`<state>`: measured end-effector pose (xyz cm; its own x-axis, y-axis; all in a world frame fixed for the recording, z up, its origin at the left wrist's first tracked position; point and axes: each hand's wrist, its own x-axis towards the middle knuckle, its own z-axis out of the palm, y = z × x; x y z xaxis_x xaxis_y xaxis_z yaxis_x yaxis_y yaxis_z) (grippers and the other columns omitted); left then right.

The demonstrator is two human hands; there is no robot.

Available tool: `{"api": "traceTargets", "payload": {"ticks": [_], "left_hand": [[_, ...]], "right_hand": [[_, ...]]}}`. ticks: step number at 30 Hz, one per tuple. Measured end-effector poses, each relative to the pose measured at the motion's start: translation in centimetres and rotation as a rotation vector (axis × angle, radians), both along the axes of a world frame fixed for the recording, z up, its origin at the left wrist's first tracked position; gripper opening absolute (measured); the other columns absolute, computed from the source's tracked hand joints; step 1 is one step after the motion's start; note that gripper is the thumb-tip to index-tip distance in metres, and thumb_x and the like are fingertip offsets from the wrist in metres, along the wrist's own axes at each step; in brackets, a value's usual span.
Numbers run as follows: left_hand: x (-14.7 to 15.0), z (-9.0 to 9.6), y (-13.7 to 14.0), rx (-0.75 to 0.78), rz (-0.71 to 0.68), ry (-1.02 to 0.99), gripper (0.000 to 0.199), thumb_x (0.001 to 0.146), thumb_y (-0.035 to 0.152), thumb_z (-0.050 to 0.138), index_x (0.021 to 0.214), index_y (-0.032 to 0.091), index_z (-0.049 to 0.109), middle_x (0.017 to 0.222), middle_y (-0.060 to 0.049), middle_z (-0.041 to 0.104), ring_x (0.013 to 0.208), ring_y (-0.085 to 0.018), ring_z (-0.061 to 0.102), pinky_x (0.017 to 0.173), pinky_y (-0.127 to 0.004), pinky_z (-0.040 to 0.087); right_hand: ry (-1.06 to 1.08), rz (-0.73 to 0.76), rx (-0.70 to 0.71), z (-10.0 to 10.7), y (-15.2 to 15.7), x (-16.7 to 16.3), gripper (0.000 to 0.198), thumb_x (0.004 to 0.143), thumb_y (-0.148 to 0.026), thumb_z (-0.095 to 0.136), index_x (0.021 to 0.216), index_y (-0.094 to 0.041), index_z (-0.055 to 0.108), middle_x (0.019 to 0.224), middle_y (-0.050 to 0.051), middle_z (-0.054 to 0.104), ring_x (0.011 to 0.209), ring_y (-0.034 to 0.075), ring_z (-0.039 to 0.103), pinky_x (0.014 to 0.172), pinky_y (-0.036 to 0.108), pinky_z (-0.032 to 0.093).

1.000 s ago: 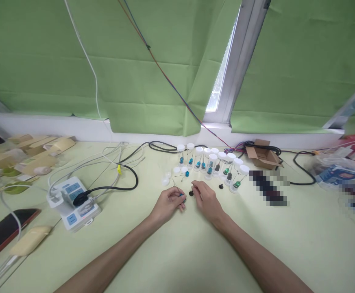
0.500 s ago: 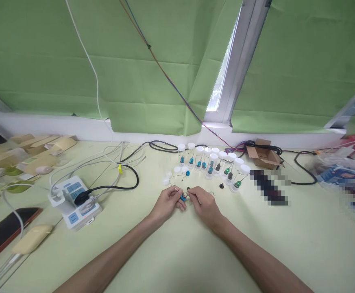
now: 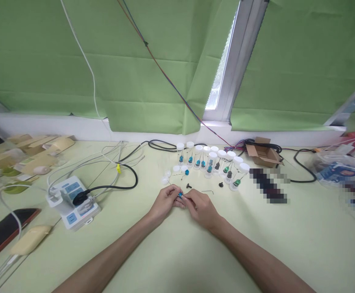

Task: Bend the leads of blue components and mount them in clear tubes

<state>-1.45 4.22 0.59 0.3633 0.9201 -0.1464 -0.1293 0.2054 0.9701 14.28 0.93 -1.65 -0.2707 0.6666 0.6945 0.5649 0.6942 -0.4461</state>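
Observation:
My left hand (image 3: 164, 203) is closed on a small shiny blue piece with a thin metal rod (image 3: 171, 186) pointing up and left. Against the same blue piece (image 3: 180, 195), the fingertips of my right hand (image 3: 204, 208) are pinched together; anything tiny between them is hidden. Just beyond the hands lie a small black screw-like part (image 3: 188, 186) and a thin L-shaped hex key (image 3: 207, 191). Farther back, another blue piece (image 3: 186, 172) with a thin wire rests near several loose white caps (image 3: 176, 169).
Clear vials (image 3: 209, 169) with white lids hold blue, brown and green pieces behind my hands. Another black part (image 3: 221, 184) lies in front of them. A power strip (image 3: 78, 219) with cables stands left, an open cardboard box (image 3: 264, 156) back right, a phone (image 3: 6, 228) far left.
My right fingers have moved left onto the blue piece, and the gap between my hands has closed. The black part and hex key beyond them are more exposed. The view has shifted slightly.

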Motion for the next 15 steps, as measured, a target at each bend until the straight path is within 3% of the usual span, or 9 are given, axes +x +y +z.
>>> {"api": "traceTargets", "payload": {"ticks": [15], "left_hand": [[-0.20, 0.04, -0.07, -0.014, -0.003, -0.020, 0.030, 0.078, 0.043, 0.068, 0.080, 0.013, 0.065, 0.072, -0.004, 0.067, 0.066, -0.016, 0.066, 0.066, -0.028, 0.054]], "right_hand": [[-0.016, -0.024, 0.056, 0.04, -0.50, -0.29, 0.013, 0.092, -0.016, 0.046, 0.079, -0.020, 0.049, 0.063, -0.001, 0.051, 0.052, 0.011, 0.046, 0.051, 0.024, 0.034]]}}
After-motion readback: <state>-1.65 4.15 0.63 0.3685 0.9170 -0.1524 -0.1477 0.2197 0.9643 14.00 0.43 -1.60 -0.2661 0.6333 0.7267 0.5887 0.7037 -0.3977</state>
